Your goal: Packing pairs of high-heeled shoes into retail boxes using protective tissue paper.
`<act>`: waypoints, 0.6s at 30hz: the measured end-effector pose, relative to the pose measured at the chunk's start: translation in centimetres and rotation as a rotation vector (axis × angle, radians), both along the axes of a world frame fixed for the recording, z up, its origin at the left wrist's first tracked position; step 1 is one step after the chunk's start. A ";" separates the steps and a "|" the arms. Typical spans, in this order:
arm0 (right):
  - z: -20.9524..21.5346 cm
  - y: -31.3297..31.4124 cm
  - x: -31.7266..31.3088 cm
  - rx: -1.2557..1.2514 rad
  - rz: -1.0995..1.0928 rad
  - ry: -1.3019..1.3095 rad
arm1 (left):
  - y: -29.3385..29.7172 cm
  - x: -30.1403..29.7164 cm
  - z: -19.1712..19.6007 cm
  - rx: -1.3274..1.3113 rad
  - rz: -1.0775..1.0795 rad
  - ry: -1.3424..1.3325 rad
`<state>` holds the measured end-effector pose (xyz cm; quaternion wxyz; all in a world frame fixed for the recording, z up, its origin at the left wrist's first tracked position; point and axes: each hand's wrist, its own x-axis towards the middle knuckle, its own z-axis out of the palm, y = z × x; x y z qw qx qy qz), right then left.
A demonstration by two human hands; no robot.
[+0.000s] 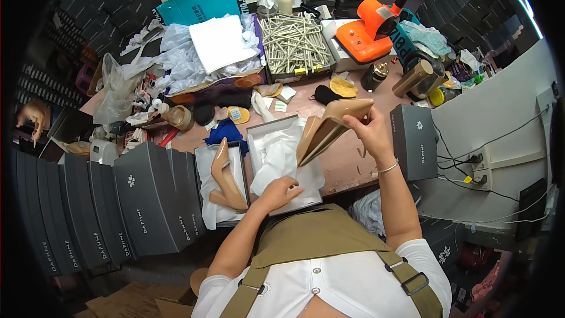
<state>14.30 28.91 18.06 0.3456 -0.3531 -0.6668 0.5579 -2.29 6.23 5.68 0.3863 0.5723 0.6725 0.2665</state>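
Note:
My right hand (pixel 369 137) holds up a glossy tan high-heeled shoe (pixel 321 135) over the bench, thumb on its side, its sole turned partly toward me. My left hand (pixel 281 195) rests low at the near edge of an open grey box part (pixel 292 119) lined with white tissue paper (pixel 276 162). Its fingers are apart, touching or just above the paper, with nothing held. To the left, a second tan high-heeled shoe (pixel 226 178) lies on tissue in another open shoebox part (pixel 241 159).
Closed dark grey shoeboxes (pixel 153 194) stand in a row at left; another shoebox (pixel 415 141) is at right. Behind are a box of pale paper sticks (pixel 296 41), an orange lamp-like tool (pixel 368 29), plastic wrapping (pixel 173 53) and a blue cloth (pixel 226 134). Cables (pixel 465 159) hang at right.

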 end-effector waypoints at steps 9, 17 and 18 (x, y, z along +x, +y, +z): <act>-0.8 -4.2 -6.5 -0.440 0.299 0.167 | 4.2 0.0 5.9 0.195 0.581 -1.195; -7.5 -7.1 -7.2 0.151 0.864 -0.356 | 3.1 0.8 1.1 0.481 1.042 -0.588; -7.7 -6.3 -7.2 0.148 0.964 -0.376 | 2.8 0.0 0.4 0.422 1.077 -0.600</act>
